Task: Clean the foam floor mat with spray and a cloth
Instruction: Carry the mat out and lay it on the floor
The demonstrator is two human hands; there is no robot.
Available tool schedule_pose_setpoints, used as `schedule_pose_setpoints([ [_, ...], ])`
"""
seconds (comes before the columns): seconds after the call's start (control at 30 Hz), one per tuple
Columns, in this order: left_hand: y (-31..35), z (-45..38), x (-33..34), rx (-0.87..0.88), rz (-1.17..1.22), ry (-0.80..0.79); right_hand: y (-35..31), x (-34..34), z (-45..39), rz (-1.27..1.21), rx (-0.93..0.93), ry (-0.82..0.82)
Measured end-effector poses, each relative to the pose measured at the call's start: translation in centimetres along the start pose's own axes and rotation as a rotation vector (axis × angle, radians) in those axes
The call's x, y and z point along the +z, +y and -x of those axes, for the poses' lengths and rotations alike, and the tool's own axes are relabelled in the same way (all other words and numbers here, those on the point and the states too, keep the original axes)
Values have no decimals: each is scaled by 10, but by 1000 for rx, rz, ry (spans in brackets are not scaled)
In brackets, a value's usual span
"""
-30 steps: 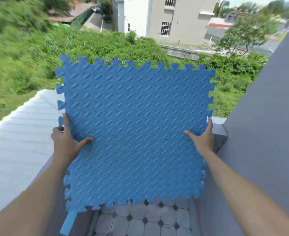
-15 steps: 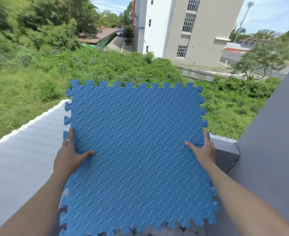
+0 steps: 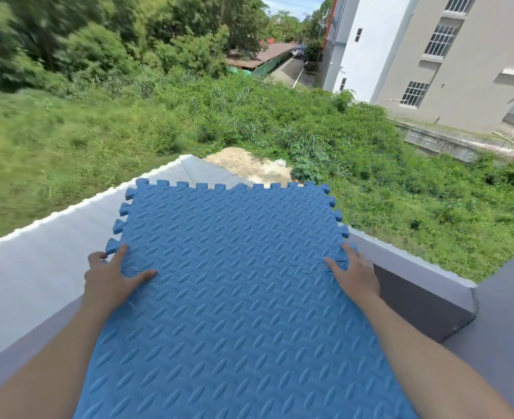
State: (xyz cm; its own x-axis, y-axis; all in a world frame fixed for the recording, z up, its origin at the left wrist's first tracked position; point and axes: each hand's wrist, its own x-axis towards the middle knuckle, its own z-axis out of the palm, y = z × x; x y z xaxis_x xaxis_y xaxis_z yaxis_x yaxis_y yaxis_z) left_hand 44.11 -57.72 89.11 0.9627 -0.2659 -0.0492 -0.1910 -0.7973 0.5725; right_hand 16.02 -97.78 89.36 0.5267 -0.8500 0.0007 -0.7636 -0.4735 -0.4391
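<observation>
One blue foam mat [image 3: 234, 297], long axis running away over the grey ledge [image 3: 425, 309]; two hands, left hand [image 3: 110, 282] and right hand [image 3: 355, 275], gripping its side edges.

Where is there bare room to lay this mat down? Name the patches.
Bare room: the white ledge top left of the left hand, running along the grass. A narrower strip of the ledge lies right of the right hand, ending at the grey wall. The middle is covered by the blue mat.
</observation>
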Motion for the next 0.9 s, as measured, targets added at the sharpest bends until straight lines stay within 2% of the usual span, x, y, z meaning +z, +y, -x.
schedule_pose_setpoints([
  [0.2,-35,38,-4,-97,-90,-101,-1,19,21,63,-38,-128],
  [0.3,-40,51,-11,-152,-123,-203,-2,24,26,90,-49,-157],
  [0.5,-51,81,10,-158,-185,-371,26,30,31,143,0,-194],
  [0.9,-55,141,82,-181,-86,-381,83,18,36,208,39,-235],
])
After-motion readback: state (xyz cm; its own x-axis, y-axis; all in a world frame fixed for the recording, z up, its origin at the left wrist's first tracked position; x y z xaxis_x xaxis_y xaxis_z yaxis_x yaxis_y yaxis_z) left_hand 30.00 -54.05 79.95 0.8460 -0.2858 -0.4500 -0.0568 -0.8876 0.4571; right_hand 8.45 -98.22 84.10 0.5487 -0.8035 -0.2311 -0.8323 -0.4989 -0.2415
